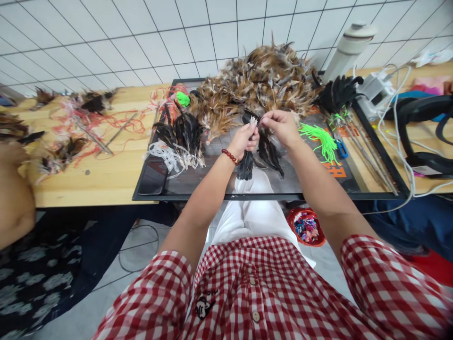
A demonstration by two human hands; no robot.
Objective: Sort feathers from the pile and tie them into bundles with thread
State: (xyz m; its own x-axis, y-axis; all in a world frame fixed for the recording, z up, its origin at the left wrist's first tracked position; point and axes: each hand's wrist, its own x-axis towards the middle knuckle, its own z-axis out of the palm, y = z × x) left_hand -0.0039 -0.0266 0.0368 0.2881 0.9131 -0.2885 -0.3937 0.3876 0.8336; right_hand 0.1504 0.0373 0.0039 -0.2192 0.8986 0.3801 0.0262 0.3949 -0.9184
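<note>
"Left hand [244, 140] is closed round a dark feather bunch [245, 170], held over the dark mat [184, 180]; what is the right hand [281, 126] up to?"

"Its thumb and forefinger are pinched together beside the pale quill ends [253, 121]; whether a thin quill or strand sits between them is too small for me to tell."

"So which step would you call it?"

"Gathering or tidying the bunch, I'd judge; the left does the gripping, the right the fine work at the quills; the next move calls for, I think, a firm left hand, so that the quills don't splay, and a light, exact pinch from the right."

"And the bunch; how does it look?"

"Nearly black; the plumes hang below the fist and end in a blunt fringe; the quills poke up above it, whitish and packed close; whether the plume tips touch the mat, I cannot tell."

"What lies about it?"

"More dark feathers [270, 154] just beside it, below the right hand; a broad heap of brown feathers [262, 80] beyond both hands; green strands [320, 140] past the right hand, white strands [164, 156] well off to the left; the mat lies on the desk [106, 189]."
</note>
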